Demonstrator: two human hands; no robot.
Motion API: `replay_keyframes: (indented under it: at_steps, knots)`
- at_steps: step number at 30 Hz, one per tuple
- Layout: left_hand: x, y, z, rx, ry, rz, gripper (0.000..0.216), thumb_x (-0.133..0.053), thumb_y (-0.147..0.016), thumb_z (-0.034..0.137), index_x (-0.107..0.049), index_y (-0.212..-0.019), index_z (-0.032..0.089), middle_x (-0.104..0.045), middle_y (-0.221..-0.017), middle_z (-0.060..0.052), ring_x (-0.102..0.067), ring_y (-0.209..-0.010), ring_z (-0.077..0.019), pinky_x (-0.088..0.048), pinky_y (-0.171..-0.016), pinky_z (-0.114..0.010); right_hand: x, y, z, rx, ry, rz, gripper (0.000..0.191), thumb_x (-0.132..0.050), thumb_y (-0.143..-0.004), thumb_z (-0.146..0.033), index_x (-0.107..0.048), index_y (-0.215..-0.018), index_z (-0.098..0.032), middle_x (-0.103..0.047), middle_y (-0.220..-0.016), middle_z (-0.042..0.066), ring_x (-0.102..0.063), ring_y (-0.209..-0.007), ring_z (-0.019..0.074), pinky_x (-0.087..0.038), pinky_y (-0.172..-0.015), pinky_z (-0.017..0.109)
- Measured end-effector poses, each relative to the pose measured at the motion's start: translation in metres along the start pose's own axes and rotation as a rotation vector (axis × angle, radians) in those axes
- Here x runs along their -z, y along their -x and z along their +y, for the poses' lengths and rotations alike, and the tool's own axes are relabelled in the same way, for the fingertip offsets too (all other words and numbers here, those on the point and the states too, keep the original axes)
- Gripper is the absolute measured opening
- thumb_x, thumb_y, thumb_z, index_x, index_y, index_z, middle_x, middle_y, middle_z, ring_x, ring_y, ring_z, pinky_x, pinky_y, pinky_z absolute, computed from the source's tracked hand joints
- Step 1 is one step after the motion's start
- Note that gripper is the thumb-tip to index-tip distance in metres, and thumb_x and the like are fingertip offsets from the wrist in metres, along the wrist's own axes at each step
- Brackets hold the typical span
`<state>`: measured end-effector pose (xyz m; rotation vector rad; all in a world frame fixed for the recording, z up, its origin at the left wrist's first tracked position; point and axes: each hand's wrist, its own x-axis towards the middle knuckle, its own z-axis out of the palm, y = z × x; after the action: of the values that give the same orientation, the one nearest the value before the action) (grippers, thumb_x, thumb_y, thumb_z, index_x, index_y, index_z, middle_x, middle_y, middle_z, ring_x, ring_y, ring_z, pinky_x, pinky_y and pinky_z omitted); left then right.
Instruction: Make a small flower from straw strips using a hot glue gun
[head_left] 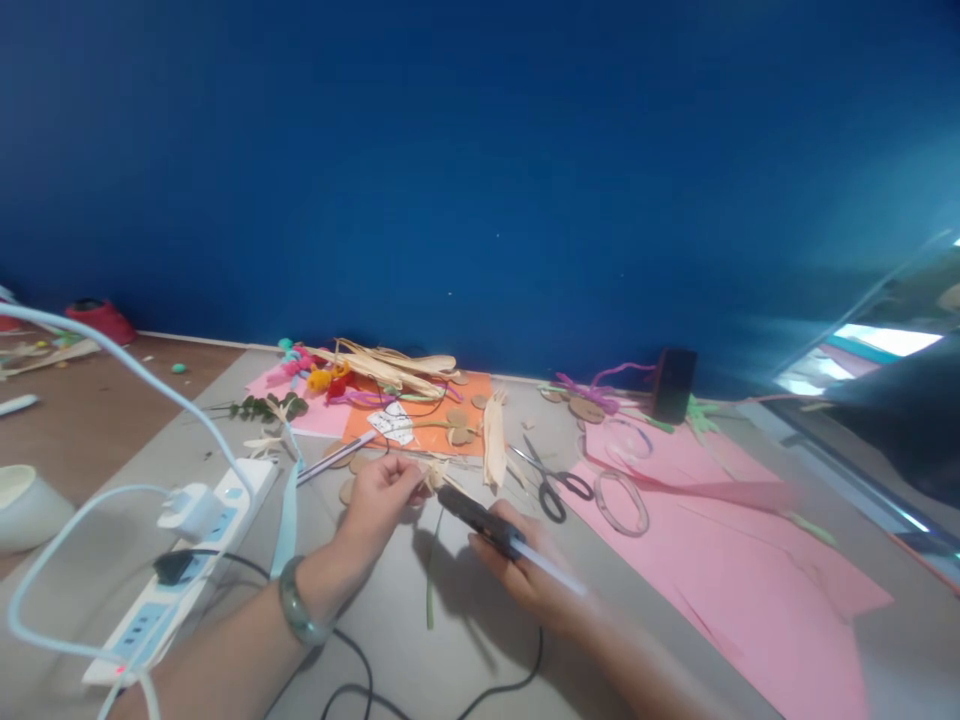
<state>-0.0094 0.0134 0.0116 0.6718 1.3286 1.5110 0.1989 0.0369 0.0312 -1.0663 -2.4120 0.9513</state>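
My left hand (379,500), a green bangle on its wrist, pinches a small straw-coloured piece (435,474) on a thin green stem (431,580) just above the grey table. My right hand (525,575) grips a black hot glue gun (480,520) with a white glue stick out of its back. The gun's nozzle points at the straw piece, almost touching it. A black cord runs from the gun toward me.
A white power strip (187,560) with plugs and white cables lies at the left. Scissors (551,480), two clear tape rings (621,502), pink paper (720,570), orange paper (420,420) with straw strips and cardboard discs lie beyond. A white bowl (26,505) sits far left.
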Motion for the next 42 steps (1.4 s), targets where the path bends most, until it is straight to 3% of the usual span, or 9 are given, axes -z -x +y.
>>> replay_keyframes:
  at_steps: [13,28,42]
  knots:
    - [0.0,0.001,0.002,0.009,-0.104,-0.008,0.016,-0.072,-0.066,0.027,-0.065,-0.062,0.013,-0.064,-0.051,-0.003,-0.057,-0.046,-0.011,-0.042,-0.047,-0.02,-0.001,-0.001,-0.008,-0.004,0.031,0.028,0.027,-0.045,-0.092,-0.039,-0.04,-0.072,-0.022,-0.047,-0.061,-0.002,-0.043,-0.055,0.0138,-0.034,-0.051,0.027]
    - [-0.002,-0.001,0.002,0.037,-0.06,0.021,0.013,-0.073,-0.06,0.022,-0.063,-0.058,0.014,-0.062,-0.046,-0.001,-0.054,-0.04,-0.0109,-0.039,-0.041,-0.02,-0.002,0.0,-0.009,-0.03,0.033,0.024,0.028,-0.045,-0.092,-0.04,-0.044,-0.071,-0.021,-0.049,-0.062,-0.001,-0.046,-0.057,0.0149,-0.037,-0.053,0.028]
    - [-0.003,0.0,0.007,0.044,-0.09,-0.001,0.014,-0.07,-0.063,0.025,-0.062,-0.059,0.014,-0.062,-0.048,-0.002,-0.055,-0.043,-0.0111,-0.04,-0.044,-0.02,-0.004,0.0,-0.004,-0.024,0.027,0.023,0.026,-0.045,-0.092,-0.039,-0.044,-0.073,-0.021,-0.049,-0.064,-0.001,-0.045,-0.058,0.0152,-0.036,-0.053,0.028]
